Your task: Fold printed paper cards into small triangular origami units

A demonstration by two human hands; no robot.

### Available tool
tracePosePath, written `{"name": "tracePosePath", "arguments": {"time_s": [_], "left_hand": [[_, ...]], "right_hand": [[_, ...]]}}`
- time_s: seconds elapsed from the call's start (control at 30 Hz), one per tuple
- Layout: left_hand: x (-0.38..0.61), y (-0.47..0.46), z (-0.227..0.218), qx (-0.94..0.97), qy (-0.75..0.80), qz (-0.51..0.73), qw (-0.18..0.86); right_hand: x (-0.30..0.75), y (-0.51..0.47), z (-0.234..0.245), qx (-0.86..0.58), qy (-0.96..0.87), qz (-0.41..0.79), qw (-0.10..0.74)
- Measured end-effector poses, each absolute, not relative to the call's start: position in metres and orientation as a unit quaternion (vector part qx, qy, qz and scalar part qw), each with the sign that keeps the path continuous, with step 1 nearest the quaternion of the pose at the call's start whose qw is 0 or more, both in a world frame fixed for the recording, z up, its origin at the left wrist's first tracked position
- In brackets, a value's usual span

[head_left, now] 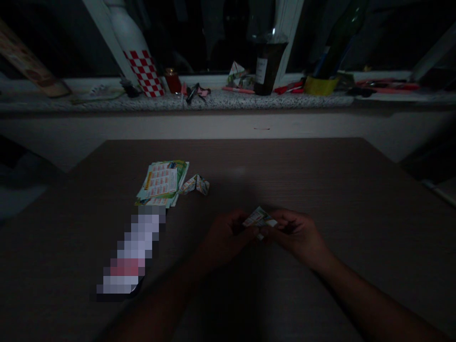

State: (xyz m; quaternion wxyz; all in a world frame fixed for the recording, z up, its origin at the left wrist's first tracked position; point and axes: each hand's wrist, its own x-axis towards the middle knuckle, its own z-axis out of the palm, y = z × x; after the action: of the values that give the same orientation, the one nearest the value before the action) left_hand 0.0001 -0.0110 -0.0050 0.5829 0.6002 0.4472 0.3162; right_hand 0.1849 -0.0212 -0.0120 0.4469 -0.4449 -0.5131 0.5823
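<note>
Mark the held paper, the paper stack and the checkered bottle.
Held paper (259, 218): head view, upper face.
Paper stack (161, 182): head view, top sheet.
Checkered bottle (140, 61): head view, checkered lower part.

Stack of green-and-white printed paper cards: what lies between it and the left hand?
In the head view, a small folded piece of printed paper sits on the brown table, between the stack and the left hand.

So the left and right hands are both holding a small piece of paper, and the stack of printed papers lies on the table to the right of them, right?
Not quite: the head view shows the stack of printed papers to the left of both hands. The left hand and right hand do hold a small piece of paper.
</note>
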Motion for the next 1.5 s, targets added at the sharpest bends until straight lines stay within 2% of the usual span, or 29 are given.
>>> {"name": "tracePosePath", "arguments": {"time_s": [0.23,0.5,0.73,0.97,1.23,1.5], "left_hand": [[-0.003,-0.009,-0.002,0.598,0.446,0.386,0.542],[-0.010,-0.007,0.001,0.616,0.460,0.419,0.483],[-0.012,-0.006,-0.001,0.674,0.462,0.387,0.427],[-0.012,-0.003,-0.002,0.770,0.439,0.316,0.338],[-0.016,-0.001,-0.006,0.877,0.332,0.220,0.268],[-0.006,-0.003,-0.013,0.903,0.355,0.164,0.179]], "right_hand": [[0.189,-0.019,-0.018,-0.445,-0.547,0.546,0.452],[0.198,-0.021,-0.012,-0.411,-0.713,0.432,0.369],[0.201,-0.018,-0.017,-0.423,-0.777,0.325,0.333],[0.202,-0.011,-0.024,-0.411,-0.798,0.260,0.355],[0.206,-0.010,-0.020,-0.427,-0.789,0.277,0.343],[0.204,-0.009,-0.019,-0.416,-0.793,0.296,0.332]]}}
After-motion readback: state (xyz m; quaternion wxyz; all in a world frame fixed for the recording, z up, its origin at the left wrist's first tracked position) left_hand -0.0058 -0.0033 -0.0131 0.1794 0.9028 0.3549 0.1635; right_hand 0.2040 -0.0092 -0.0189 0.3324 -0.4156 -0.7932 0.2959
